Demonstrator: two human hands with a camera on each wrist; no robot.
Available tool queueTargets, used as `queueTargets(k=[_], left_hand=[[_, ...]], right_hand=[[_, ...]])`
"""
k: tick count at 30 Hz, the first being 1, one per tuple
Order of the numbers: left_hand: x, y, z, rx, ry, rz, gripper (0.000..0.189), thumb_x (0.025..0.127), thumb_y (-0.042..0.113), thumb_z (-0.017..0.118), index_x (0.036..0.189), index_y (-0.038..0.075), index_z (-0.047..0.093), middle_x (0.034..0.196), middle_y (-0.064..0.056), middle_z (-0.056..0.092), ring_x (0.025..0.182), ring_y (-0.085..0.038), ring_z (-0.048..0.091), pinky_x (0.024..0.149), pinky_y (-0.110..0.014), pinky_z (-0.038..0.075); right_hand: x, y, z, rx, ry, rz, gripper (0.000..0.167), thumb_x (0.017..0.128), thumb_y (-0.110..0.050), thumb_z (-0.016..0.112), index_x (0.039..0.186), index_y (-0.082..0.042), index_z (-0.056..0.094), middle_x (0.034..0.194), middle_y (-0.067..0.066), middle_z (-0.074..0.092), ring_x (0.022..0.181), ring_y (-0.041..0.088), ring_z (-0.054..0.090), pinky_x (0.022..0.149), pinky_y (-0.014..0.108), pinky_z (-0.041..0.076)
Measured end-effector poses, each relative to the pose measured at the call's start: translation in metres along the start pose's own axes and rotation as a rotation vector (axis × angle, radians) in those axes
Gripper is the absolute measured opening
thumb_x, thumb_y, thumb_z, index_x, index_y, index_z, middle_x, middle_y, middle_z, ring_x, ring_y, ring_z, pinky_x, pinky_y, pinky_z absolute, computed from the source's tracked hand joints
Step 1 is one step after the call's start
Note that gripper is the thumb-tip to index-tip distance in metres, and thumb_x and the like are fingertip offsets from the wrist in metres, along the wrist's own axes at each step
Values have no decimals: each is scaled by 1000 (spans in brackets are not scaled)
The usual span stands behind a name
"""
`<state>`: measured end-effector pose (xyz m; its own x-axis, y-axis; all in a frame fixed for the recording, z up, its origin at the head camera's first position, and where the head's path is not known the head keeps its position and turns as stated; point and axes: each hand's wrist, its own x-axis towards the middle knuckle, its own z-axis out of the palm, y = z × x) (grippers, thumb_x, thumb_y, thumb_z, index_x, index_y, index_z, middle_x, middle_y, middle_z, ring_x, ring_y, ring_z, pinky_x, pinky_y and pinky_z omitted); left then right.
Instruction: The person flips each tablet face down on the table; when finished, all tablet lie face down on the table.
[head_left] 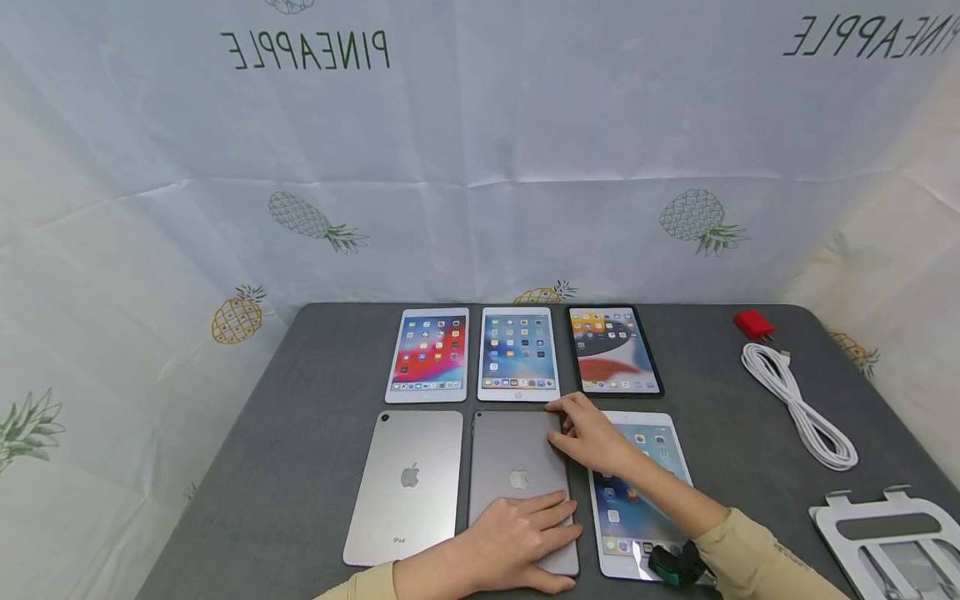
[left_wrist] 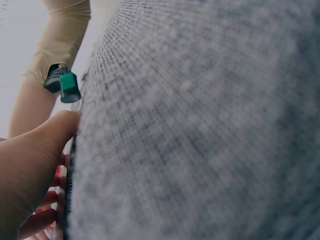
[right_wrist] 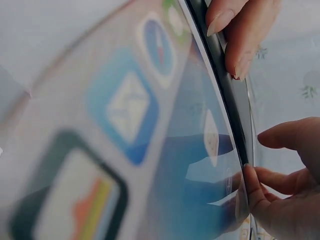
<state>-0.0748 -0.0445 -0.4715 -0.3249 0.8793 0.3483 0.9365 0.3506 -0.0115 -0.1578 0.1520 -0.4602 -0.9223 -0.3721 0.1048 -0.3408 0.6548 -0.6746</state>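
A grey tablet lies face down in the middle of the near row, an apple logo on its back. My left hand rests on its lower part with fingers spread toward the right edge. At the tablet's top right corner is my right hand, its index finger reaching to the top edge and its thumb near the right side. In the right wrist view, a gap shows between the right thumb and index finger. A white-framed tablet with a lit screen lies under the right forearm.
A silver tablet lies face down on the left. Behind stand three lit tablets in a row: one white, another white, one black-framed. On the right are a red charger plug, coiled white cable and white stand.
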Motion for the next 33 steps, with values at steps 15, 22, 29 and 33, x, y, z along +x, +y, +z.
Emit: queueTargets(k=[15,22,29,33], left_hand=[[19,-3,-12,-458,-12,-192,43,96,37,60,133,14,61,134,1,60,121,-3,54,96,-19,45],[31,6,-10,-864,-74,-419,57,95,33,61,143,6,47,149,-11,43,134,-16,42,100,-25,43],[43,16,-14,-1374,-19,-798,58,90,19,66,142,4,46,144,-8,46,129,-19,49,97,-23,45],[49,19,-16,-1550,45,-924,59,88,12,63,142,-3,44,143,-13,47,131,-26,47,103,-32,43]], right_hand=[[-22,5,-30,51,40,28,36,89,-11,70,125,-7,61,113,9,57,91,20,56,70,31,51],[-49,21,-57,48,51,106,41,91,-17,68,129,-8,57,126,14,55,107,31,56,81,43,54],[-81,33,-77,-9,67,187,47,91,-20,68,132,-3,54,131,21,50,111,38,53,85,53,52],[-95,37,-83,-1,65,244,54,92,-21,68,137,2,48,132,24,47,113,40,51,86,55,50]])
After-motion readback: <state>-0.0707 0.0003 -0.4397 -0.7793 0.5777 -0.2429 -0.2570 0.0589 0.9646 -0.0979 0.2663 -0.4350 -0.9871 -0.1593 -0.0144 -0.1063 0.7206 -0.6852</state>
